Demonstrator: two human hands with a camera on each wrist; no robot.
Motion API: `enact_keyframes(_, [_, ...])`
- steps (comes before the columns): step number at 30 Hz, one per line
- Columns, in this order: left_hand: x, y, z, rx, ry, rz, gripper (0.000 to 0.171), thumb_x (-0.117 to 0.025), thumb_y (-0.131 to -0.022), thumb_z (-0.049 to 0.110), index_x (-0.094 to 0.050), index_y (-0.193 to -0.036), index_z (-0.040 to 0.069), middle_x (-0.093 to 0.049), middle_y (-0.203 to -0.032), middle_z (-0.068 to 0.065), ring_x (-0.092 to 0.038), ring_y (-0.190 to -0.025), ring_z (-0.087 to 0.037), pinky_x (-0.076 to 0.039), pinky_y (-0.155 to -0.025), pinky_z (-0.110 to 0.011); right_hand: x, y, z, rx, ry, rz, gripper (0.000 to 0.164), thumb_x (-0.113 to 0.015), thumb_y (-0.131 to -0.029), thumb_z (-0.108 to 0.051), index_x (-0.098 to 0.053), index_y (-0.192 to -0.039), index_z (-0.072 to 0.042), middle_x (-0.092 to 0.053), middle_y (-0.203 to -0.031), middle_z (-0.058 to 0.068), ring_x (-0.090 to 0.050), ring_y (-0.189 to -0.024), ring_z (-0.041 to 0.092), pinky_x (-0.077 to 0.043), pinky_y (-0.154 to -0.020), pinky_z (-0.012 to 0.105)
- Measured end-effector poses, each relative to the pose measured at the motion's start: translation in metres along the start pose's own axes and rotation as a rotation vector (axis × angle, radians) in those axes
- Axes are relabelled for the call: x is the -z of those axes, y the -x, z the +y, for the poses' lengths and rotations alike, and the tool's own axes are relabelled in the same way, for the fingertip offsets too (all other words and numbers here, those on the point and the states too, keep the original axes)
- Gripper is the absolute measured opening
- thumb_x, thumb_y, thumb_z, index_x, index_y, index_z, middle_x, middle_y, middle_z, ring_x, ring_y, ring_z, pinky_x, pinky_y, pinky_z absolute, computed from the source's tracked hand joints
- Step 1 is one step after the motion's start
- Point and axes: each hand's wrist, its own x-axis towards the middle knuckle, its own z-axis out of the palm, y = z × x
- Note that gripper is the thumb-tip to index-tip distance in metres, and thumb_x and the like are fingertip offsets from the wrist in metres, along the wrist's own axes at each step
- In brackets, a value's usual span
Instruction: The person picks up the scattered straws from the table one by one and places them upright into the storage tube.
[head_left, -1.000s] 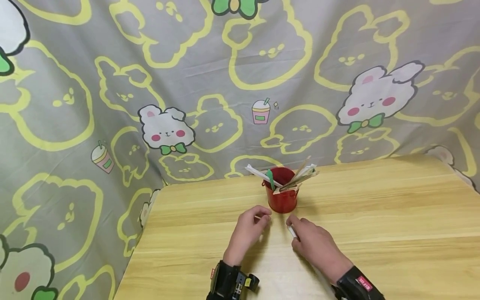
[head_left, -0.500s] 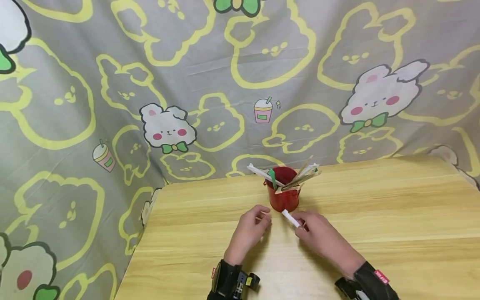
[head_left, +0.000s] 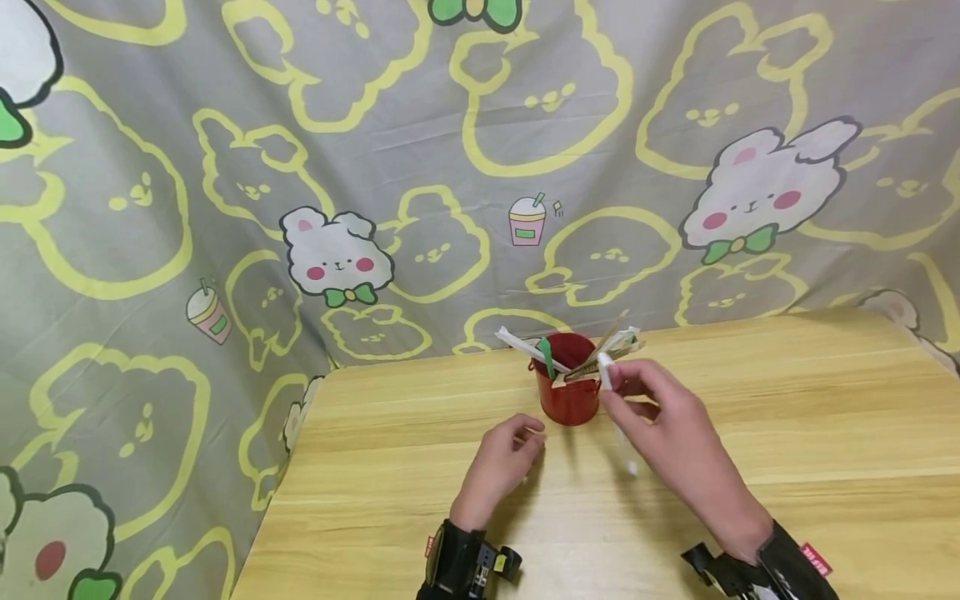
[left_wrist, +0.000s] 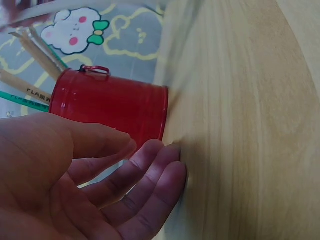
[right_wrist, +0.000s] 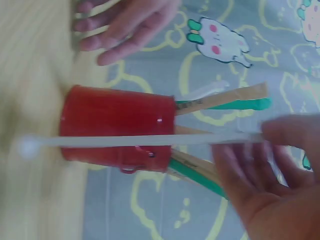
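Note:
My right hand [head_left: 678, 433] pinches a long white paper-wrapped straw [right_wrist: 125, 141] near its upper end, between thumb and fingers. The straw hangs down, slightly tilted, in front of the right side of a small red metal bucket [head_left: 566, 404]. Its lower tip [head_left: 632, 469] is over the table. Close to the bucket's front left, my left hand [head_left: 495, 467] rests on the tabletop with loosely bent fingers and nothing in them. The bucket stands upright and holds several straws, some in white wrappers [head_left: 517, 343], some in brown paper [right_wrist: 225, 97], and some green [head_left: 544, 354].
The bucket stands on a light wooden table [head_left: 375, 467], near its back edge. A grey curtain [head_left: 420, 150] printed with yellow outlines and white rabbits hangs behind and to the left. The bucket's wire handle [left_wrist: 95, 70] hangs against its side.
My right hand has lifted the straw from near the table and moved up and right, turning it from slanted to nearly upright beside the bucket. My left hand stays almost where it was.

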Motion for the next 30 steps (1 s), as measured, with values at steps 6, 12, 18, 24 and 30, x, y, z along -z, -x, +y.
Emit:
enact_keyframes(6, [-0.002, 0.0, -0.002, 0.014, 0.005, -0.015, 0.017, -0.064, -0.106, 0.011, -0.072, -0.119, 0.002, -0.068, -0.09, -0.003, -0.064, -0.064, -0.02, -0.052, -0.057, -0.028, 0.0, -0.002, -0.009, 0.195, -0.203, 0.257, 0.026, -0.07, -0.094, 0.017, -0.062, -0.117, 0.008, -0.064, -0.115, 0.013, -0.067, -0.109, 0.017, -0.056, -0.093, 0.023])
enact_keyframes(12, [-0.003, 0.001, -0.001, 0.013, -0.016, -0.011, 0.016, -0.065, -0.105, 0.01, -0.072, -0.117, 0.002, -0.068, -0.09, -0.002, -0.063, -0.064, -0.016, -0.052, -0.058, -0.028, -0.001, -0.006, -0.005, 0.365, -0.513, 0.392, 0.027, -0.061, -0.092, 0.025, -0.049, -0.116, 0.025, -0.06, -0.116, 0.025, -0.065, -0.112, 0.033, -0.055, -0.098, 0.029])
enact_keyframes(18, [-0.003, 0.0, -0.001, 0.008, -0.043, -0.008, 0.015, -0.064, -0.105, 0.009, -0.073, -0.116, 0.003, -0.067, -0.089, 0.002, -0.06, -0.065, -0.009, -0.052, -0.061, -0.028, -0.008, -0.012, 0.008, 0.365, -0.565, 0.418, 0.029, -0.062, -0.092, 0.024, -0.047, -0.117, 0.026, -0.059, -0.114, 0.027, -0.065, -0.112, 0.034, -0.056, -0.098, 0.03])
enact_keyframes(24, [-0.003, 0.0, 0.0, 0.008, -0.04, -0.013, 0.015, -0.064, -0.104, 0.008, -0.073, -0.115, 0.003, -0.069, -0.09, -0.001, -0.06, -0.067, -0.008, -0.051, -0.063, -0.028, -0.017, -0.014, 0.02, 0.219, -0.43, 0.402, 0.028, -0.069, -0.092, 0.02, -0.055, -0.117, 0.019, -0.063, -0.116, 0.021, -0.066, -0.112, 0.027, -0.057, -0.092, 0.025])
enact_keyframes(30, [-0.003, 0.0, 0.001, 0.001, -0.064, -0.008, 0.015, -0.063, -0.104, 0.008, -0.073, -0.115, 0.003, -0.069, -0.09, 0.0, -0.06, -0.069, -0.007, -0.051, -0.068, -0.028, -0.025, -0.015, 0.028, 0.088, -0.21, 0.353, 0.024, -0.075, -0.095, 0.007, -0.061, -0.115, 0.005, -0.067, -0.114, 0.004, -0.067, -0.11, 0.015, -0.056, -0.091, 0.02])
